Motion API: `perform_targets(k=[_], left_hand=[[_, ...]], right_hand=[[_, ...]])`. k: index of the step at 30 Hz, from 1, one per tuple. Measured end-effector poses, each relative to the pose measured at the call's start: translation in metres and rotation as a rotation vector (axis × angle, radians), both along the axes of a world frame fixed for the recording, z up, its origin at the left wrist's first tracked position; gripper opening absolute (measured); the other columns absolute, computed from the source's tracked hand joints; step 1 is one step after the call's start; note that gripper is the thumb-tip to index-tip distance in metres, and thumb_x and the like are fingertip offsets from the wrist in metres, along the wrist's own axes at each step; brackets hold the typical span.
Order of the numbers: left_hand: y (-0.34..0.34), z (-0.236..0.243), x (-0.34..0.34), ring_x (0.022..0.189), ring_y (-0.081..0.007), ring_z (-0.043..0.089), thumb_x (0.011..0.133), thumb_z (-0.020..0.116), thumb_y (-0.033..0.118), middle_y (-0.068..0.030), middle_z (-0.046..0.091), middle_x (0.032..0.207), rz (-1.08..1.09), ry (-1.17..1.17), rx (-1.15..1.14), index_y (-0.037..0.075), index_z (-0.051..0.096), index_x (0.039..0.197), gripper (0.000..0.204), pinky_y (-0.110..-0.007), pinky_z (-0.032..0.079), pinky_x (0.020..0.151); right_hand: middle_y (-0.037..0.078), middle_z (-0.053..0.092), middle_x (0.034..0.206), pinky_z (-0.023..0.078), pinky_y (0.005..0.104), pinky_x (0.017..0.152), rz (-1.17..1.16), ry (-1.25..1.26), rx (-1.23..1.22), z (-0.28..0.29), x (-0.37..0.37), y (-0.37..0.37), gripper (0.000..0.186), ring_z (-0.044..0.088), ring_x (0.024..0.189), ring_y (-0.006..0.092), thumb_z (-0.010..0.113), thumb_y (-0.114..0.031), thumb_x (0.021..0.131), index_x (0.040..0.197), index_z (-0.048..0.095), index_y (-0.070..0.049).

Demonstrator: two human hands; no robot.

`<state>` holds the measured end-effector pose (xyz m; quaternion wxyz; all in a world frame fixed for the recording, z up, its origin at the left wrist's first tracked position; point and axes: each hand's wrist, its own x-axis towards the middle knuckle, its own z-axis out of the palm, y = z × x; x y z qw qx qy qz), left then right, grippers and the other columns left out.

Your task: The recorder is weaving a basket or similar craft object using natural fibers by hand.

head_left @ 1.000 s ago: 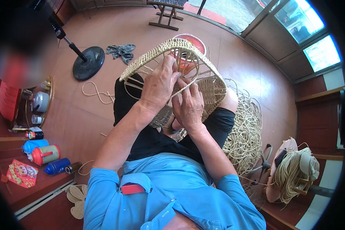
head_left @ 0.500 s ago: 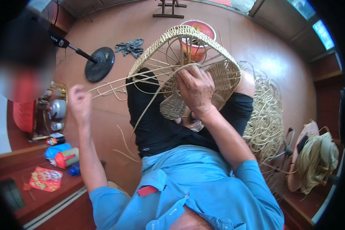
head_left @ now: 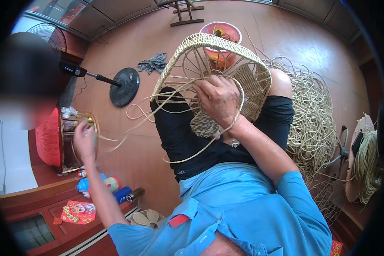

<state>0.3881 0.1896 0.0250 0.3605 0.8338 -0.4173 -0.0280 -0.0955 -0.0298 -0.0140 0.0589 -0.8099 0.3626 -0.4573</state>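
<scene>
On my lap rests a partly woven straw basket [head_left: 208, 40], with a thick braided rim, bare spokes and several woven petal-shaped panels [head_left: 205, 124]. Inside it, my right hand [head_left: 219, 96] is closed, thumb and fingers pinching cord against the spokes. A loose cord end [head_left: 191, 158] curves from there past my right wrist and over my dark trousers. Away to the left, my left hand [head_left: 85, 138] is raised with its fingers pinched on a straw cord [head_left: 123, 137], which runs slack toward the basket's left side. The hand is slightly blurred.
A large heap of straw cord [head_left: 311, 119] lies right of my knee. Beyond the basket stands a red bucket [head_left: 222, 30]. A fan's round base [head_left: 124, 86] and a grey cloth [head_left: 152, 63] are on the floor at left. A hank of cord [head_left: 365, 166] hangs at far right.
The cords from my left hand have gone from taut to slack and loop near the basket. A loose cord now curves round my right wrist. The whole view has shifted.
</scene>
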Motion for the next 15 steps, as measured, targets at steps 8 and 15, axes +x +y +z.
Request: perform_targets(k=[8,15], left_hand=[[-0.154,0.02,-0.316,0.091,-0.0321,0.072,0.102,0.073,0.012,-0.0149,0.07,0.103,-0.547,-0.322,-0.154,0.003,0.073,0.113,0.015,-0.045,0.057,0.08],[-0.134,0.024,-0.277,0.089,-0.0376,0.072,0.106,0.069,0.02,-0.0136,0.07,0.105,-0.49,-0.149,-0.04,0.007,0.069,0.11,0.014,-0.049,0.056,0.077]], right_hand=[[0.005,0.064,0.084,0.052,0.0447,0.077,0.019,-0.035,0.055,0.006,0.01,0.007,0.008,0.069,0.083,0.0274,0.08,-0.022,0.091,0.096,0.079,-0.015],[0.005,0.064,0.086,0.051,0.0435,0.079,-0.004,-0.042,0.036,0.003,0.005,0.006,0.012,0.069,0.085,0.0276,0.079,-0.022,0.092,0.101,0.078,-0.014]])
